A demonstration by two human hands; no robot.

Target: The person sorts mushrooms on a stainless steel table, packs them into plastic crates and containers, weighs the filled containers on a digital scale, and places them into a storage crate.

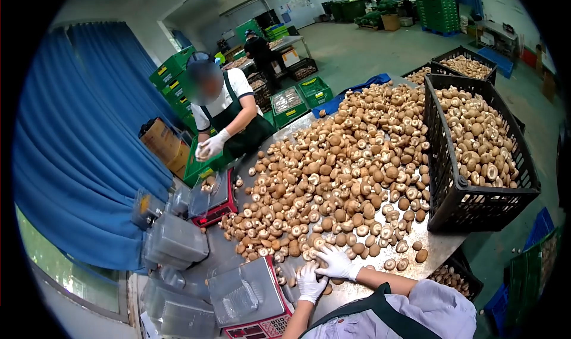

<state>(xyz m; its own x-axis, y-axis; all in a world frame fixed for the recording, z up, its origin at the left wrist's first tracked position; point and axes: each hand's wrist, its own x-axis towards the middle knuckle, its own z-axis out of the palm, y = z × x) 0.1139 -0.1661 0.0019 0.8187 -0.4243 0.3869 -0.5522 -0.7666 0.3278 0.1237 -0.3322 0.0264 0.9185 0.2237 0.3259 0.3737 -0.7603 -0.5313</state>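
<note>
Both my hands wear white gloves and reach into the near edge of a big heap of brown-capped mushrooms (pixel 333 166) on a metal table (pixel 437 244). My left hand (pixel 310 283) lies beside the scale, its fingers extended among a few mushrooms. Close by on its right, my right hand (pixel 338 263) has its fingers spread over mushrooms at the heap's edge. Whether either hand grips one under its fingertips is hard to make out. A red-framed weighing scale (pixel 270 321) stands left of my hands, with a clear plastic tray (pixel 241 300) on its plate.
Stacked clear plastic trays (pixel 175 238) stand along the left side. A second red scale (pixel 220 202) bears mushrooms in a tray. Across the table, a gloved co-worker (pixel 238 107) handles mushrooms. At right, a black crate (pixel 476 205) full of mushrooms rests on the table's edge.
</note>
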